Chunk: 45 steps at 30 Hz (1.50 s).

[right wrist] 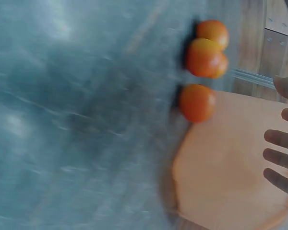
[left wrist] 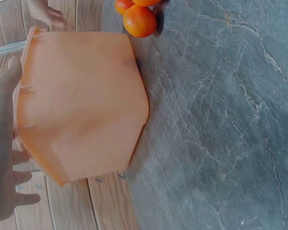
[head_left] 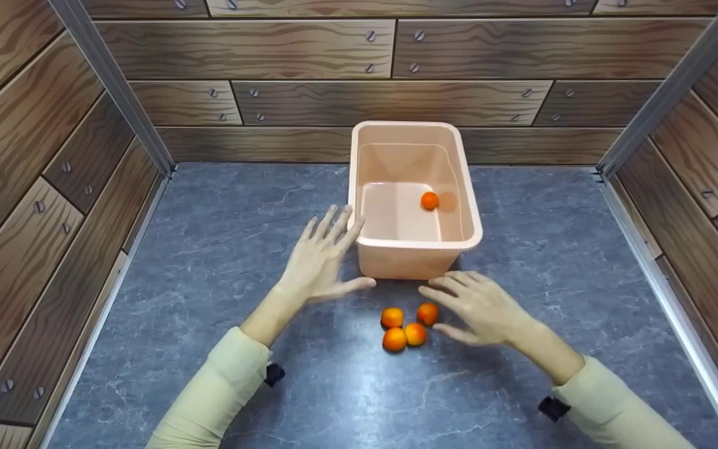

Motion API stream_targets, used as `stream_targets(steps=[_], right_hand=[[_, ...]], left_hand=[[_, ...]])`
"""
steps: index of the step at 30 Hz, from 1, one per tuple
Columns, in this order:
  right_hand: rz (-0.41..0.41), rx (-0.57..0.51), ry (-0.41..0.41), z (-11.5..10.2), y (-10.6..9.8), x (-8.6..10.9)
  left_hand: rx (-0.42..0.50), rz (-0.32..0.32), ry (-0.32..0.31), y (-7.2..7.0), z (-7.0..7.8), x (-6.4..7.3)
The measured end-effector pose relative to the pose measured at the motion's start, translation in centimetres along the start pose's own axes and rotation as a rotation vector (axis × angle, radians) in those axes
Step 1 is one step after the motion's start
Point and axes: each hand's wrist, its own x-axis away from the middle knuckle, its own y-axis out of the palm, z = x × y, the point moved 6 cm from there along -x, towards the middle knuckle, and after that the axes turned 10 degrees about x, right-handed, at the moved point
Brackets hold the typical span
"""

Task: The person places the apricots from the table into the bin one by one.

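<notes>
A pale pink plastic bin (head_left: 406, 262) stands on the floor panel, with one small round orange fruit (head_left: 429, 200) inside near its right wall. Several similar fruits lie in a loose cluster in front of it; the nearest to the right hand is a reddish-orange one (head_left: 427, 313). My left hand (head_left: 318, 265) has its fingers spread, fingertips right at the bin's left rim, holding nothing. My right hand (head_left: 480, 310) hovers beside the cluster, its fingers loosely extended and apart from the fruit. In the right wrist view, fruit (right wrist: 197, 103) partly overlaps the bin.
Wood-patterned panels (head_left: 309, 103) enclose the blue-grey marbled surface (head_left: 240, 218) at the back and both sides. Metal strips (head_left: 677, 324) run along the side edges. Dark wrist devices (head_left: 554, 408) sit at the sleeves.
</notes>
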Motion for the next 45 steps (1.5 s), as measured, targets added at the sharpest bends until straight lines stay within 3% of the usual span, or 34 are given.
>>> stream_targets(steps=[21,30,45], right_hand=[[-0.075,0.071,-0.058,-0.8,5.5,1.6],[-0.034,0.082,-0.067,-0.8,6.3,1.6],[-0.040,0.078,-0.069,-1.0,7.1,1.4]], left_hand=[[-0.009,-0.004,-0.005,0.2,0.0,-0.1],[0.020,-0.007,-0.008,0.2,0.1,0.0],[0.005,-0.005,-0.004,0.3,0.0,-0.1]])
